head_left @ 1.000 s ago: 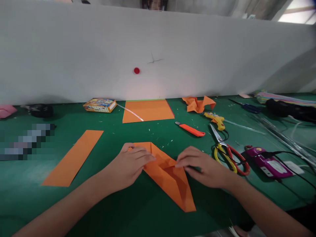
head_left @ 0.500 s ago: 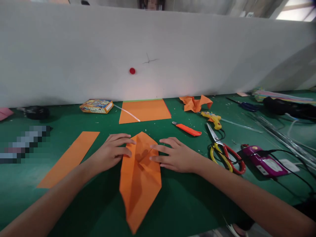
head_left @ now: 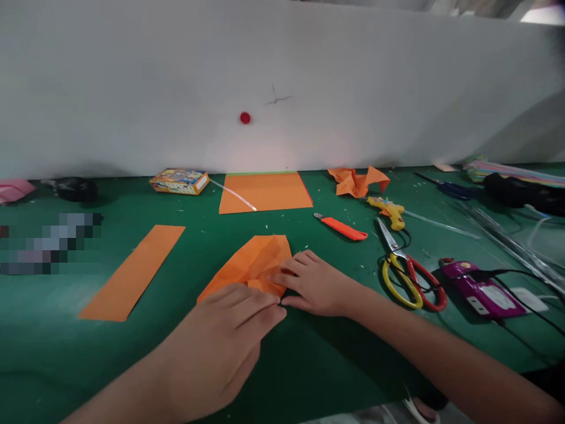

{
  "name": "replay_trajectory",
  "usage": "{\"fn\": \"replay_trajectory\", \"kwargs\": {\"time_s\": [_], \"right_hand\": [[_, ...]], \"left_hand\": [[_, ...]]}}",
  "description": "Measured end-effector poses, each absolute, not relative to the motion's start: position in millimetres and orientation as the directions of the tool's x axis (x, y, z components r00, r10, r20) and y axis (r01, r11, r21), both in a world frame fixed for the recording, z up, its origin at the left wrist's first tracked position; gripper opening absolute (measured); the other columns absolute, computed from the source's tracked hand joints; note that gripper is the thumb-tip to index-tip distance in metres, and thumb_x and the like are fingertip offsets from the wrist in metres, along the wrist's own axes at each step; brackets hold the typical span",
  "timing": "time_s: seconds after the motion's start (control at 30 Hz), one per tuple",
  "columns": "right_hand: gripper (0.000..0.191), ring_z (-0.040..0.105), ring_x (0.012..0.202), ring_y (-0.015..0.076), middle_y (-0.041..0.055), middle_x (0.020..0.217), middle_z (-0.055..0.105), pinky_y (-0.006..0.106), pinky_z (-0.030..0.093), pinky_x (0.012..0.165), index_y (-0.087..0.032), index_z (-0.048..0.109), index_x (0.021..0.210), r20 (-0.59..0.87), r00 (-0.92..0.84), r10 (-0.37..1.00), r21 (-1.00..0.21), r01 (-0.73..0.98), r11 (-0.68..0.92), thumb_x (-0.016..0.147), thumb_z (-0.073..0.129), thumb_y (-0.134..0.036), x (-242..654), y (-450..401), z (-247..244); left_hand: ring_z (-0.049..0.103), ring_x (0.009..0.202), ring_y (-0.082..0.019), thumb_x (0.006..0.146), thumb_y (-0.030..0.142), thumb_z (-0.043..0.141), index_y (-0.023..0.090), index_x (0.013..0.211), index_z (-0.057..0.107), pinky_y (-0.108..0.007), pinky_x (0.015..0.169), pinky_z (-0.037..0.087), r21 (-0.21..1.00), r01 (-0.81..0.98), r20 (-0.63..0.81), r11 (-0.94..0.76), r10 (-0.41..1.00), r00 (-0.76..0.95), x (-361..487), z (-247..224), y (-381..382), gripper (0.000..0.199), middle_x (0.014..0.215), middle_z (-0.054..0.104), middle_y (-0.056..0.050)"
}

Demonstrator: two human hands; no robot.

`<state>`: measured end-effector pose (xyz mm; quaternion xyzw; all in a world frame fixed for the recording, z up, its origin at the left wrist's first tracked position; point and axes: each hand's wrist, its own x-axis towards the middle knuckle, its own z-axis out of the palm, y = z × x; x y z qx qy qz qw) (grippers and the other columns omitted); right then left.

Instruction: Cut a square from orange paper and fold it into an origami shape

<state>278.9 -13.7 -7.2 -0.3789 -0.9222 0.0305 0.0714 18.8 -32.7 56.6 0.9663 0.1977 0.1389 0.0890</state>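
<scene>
A creased sheet of orange paper (head_left: 260, 259) lies on the green table, partly folded, its lower part hidden behind my left hand. My left hand (head_left: 225, 335) is closed over the near edge of this paper, fingertips pointing right. From the right, my right hand (head_left: 313, 284) grips the paper's right side with bent fingers, its fingertips close to those of my left hand. A flat orange strip (head_left: 135, 274) rests to the left. Beyond the folded paper lie a stack of orange sheets (head_left: 265, 191) and an orange cutter knife (head_left: 343, 228).
Scissors (head_left: 410, 274) with yellow and red handles, a yellow glue gun (head_left: 388, 212), a crumpled orange paper piece (head_left: 358, 181) and a purple power socket (head_left: 483, 288) with cables lie right. A small box (head_left: 180, 181) stands back left. A white wall (head_left: 176, 88) rises behind.
The orange paper has turned, its pointed end swinging from the near side toward the left. My left hand has moved nearer and to the right, meeting my right hand. The camera view has shifted slightly.
</scene>
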Motion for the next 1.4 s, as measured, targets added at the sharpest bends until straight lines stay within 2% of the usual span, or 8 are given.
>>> {"fn": "replay_trajectory", "kwargs": {"time_s": [0.3,0.4,0.5,0.63,0.83,1.07,1.27,1.4], "right_hand": [[0.047,0.046,0.128,0.0332,0.0138,0.146,0.054,0.051,0.039,0.108,-0.021,0.057,0.141,0.167,-0.681,0.713,-0.105,0.707,0.700,0.101,0.058,-0.046,277.1,-21.1,-9.9],[0.050,0.044,0.133,0.0334,0.0138,0.152,0.051,0.051,0.037,0.109,-0.021,0.054,0.144,0.184,-0.659,0.729,-0.143,0.716,0.683,0.099,0.061,-0.042,275.1,-20.2,-7.5],[0.040,0.046,0.133,0.0320,0.0121,0.149,0.056,0.051,0.035,0.109,-0.022,0.059,0.137,0.232,-0.633,0.738,-0.208,0.709,0.674,0.099,0.061,-0.034,273.9,-17.6,-3.7],[0.019,0.062,0.105,0.0222,0.0062,0.106,0.074,0.040,0.042,0.098,-0.021,0.070,0.105,0.270,-0.588,0.762,-0.449,0.623,0.640,0.104,0.052,-0.026,275.5,-13.1,5.1],[0.018,0.064,0.078,0.0173,0.0001,0.092,0.074,0.029,0.044,0.068,-0.024,0.071,0.098,0.025,-0.362,0.932,-0.738,0.622,0.261,0.099,0.056,-0.035,278.9,-6.0,9.3],[0.017,0.067,0.085,0.0194,0.0011,0.094,0.075,0.030,0.045,0.072,-0.024,0.070,0.098,0.026,-0.228,0.973,-0.672,0.716,0.186,0.098,0.056,-0.033,280.8,2.2,-6.9],[0.021,0.069,0.086,0.0219,0.0003,0.096,0.077,0.030,0.043,0.067,-0.028,0.069,0.107,0.031,-0.133,0.991,-0.488,0.863,0.131,0.100,0.053,-0.038,276.8,-7.7,-12.4],[0.023,0.069,0.099,0.0230,0.0030,0.111,0.076,0.032,0.047,0.073,-0.027,0.068,0.113,0.134,-0.172,0.976,-0.395,0.894,0.212,0.102,0.051,-0.036,274.8,-15.6,-18.2]], "left_hand": [[0.056,0.137,-0.031,0.086,0.002,0.039,0.023,0.157,0.038,-0.046,0.099,0.057,0.036,0.613,0.097,-0.789,0.613,0.784,9.7,-21.4,-19.9,0.074,0.154,0.053,-0.011],[0.066,0.126,-0.025,0.087,0.001,0.035,0.026,0.156,0.040,-0.035,0.084,0.063,0.157,0.636,0.098,-0.755,0.653,0.751,0.4,-15.8,-10.4,0.074,0.149,0.059,-0.008],[0.069,0.120,-0.020,0.098,0.011,0.034,0.029,0.146,0.053,-0.031,0.096,0.060,0.361,0.558,0.128,-0.747,0.633,0.764,-8.9,-0.5,-1.5,0.055,0.138,0.068,-0.003],[0.074,0.110,-0.018,0.103,0.025,0.040,0.029,0.130,0.067,-0.028,0.095,0.059,0.526,0.554,0.187,-0.646,0.723,0.665,-15.8,12.6,9.8,0.039,0.125,0.075,-0.001],[0.073,0.111,-0.022,0.101,0.035,0.051,0.026,0.140,0.056,-0.033,0.087,0.063,0.630,0.564,0.150,-0.534,0.796,0.587,-14.3,6.7,22.6,0.040,0.124,0.075,-0.007],[0.061,0.131,-0.025,0.097,0.038,0.057,0.025,0.140,0.053,-0.043,0.112,0.049,0.469,0.648,0.206,-0.600,0.788,0.581,-14.3,1.9,22.1,0.044,0.142,0.062,-0.007],[0.067,0.115,-0.021,0.104,0.036,0.046,0.028,0.133,0.062,-0.033,0.093,0.058,0.286,0.676,0.206,-0.679,0.733,0.648,-15.7,-3.4,18.4,0.035,0.138,0.060,-0.006],[0.066,0.112,-0.026,0.103,0.031,0.045,0.028,0.124,0.071,-0.042,0.091,0.057,0.115,0.669,0.273,-0.734,0.671,0.689,-13.4,-4.8,12.3,0.033,0.132,0.064,-0.008]]}}
